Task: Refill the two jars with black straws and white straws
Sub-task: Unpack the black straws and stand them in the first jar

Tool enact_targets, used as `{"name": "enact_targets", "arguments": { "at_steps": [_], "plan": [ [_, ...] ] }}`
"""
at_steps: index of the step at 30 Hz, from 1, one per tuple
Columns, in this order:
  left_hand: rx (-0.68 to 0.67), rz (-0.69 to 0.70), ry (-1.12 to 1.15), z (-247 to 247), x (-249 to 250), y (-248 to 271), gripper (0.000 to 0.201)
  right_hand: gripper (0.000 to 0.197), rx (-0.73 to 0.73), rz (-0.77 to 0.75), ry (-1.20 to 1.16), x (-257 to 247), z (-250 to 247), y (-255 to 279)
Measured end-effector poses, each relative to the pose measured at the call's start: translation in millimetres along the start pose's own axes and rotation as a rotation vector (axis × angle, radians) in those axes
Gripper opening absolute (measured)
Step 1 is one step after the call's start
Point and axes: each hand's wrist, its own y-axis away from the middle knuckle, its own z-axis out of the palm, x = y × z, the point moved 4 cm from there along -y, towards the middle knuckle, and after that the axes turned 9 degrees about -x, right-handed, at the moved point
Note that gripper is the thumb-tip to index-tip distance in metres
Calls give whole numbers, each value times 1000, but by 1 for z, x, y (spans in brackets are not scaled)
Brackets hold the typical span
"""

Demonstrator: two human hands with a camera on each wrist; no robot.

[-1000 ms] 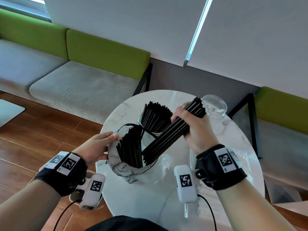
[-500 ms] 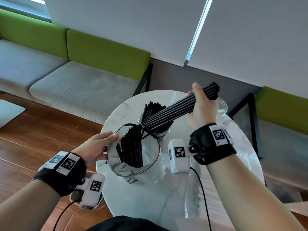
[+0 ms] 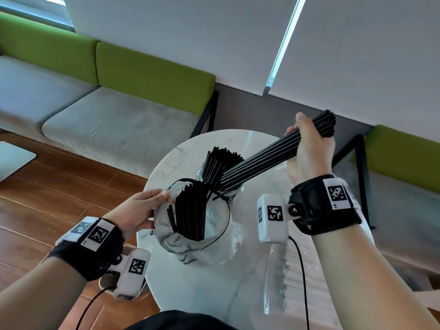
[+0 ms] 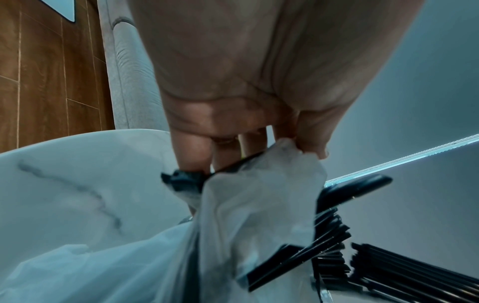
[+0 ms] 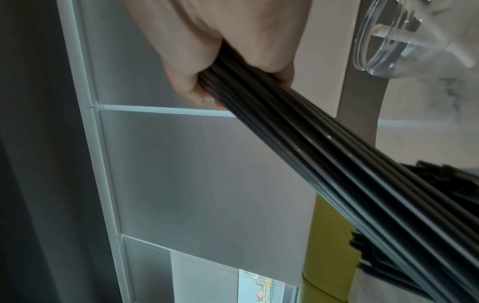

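Note:
My right hand [image 3: 307, 148] grips a bundle of black straws [image 3: 266, 159] near its upper end, and the bundle slants down to the left. Its lower ends reach into the glass jar [image 3: 232, 190], which holds several more black straws [image 3: 220, 163]. In the right wrist view my fingers [image 5: 272, 59] wrap the bundle of black straws [image 5: 324, 153]. My left hand [image 3: 140, 210] pinches the rim of a clear plastic bag [image 3: 190, 244] standing open on the table, with more black straws [image 3: 190, 213] inside it. The left wrist view shows my fingertips [image 4: 311, 147] on the bag's edge [image 4: 261, 184]. A second, empty glass jar [image 5: 383, 47] shows only in the right wrist view.
The round white marble table [image 3: 204, 294] carries everything. A clear packet of white straws [image 3: 290, 265] lies on it under my right forearm. A grey and green bench [image 3: 119, 110] runs along the wall behind, and wood floor [image 3: 47, 186] lies to the left.
My right hand lifted the bundle of black straws out of the bag and swung it up and right, so its lower ends now enter the jar. My left hand has stayed on the bag.

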Motion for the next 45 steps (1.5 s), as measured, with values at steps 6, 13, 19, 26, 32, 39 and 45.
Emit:
{"name": "enact_targets", "arguments": {
  "at_steps": [6,13,19,26,32,39,45],
  "plan": [
    [-1,12,-8,1,0,0,25,18,-5,-44,-121,-25,-23,-4],
    [-15,-1,2,0,-2,-2,26,27,11,-87,-60,-5,-2,10],
    [1,-8,-9,-6,-2,1,30,32,-55,-118,36,3,12,14],
    [4,-3,8,-7,-2,2,25,24,-34,-145,-41,-24,9,11],
    [-8,-8,8,-5,-1,-1,28,22,-138,-237,178,-4,21,25],
    [-11,-11,1,-7,0,1,40,18,-242,-316,327,11,38,40],
    [-5,-11,14,-9,-1,1,42,24,-397,-390,334,7,40,66]
  ]
}}
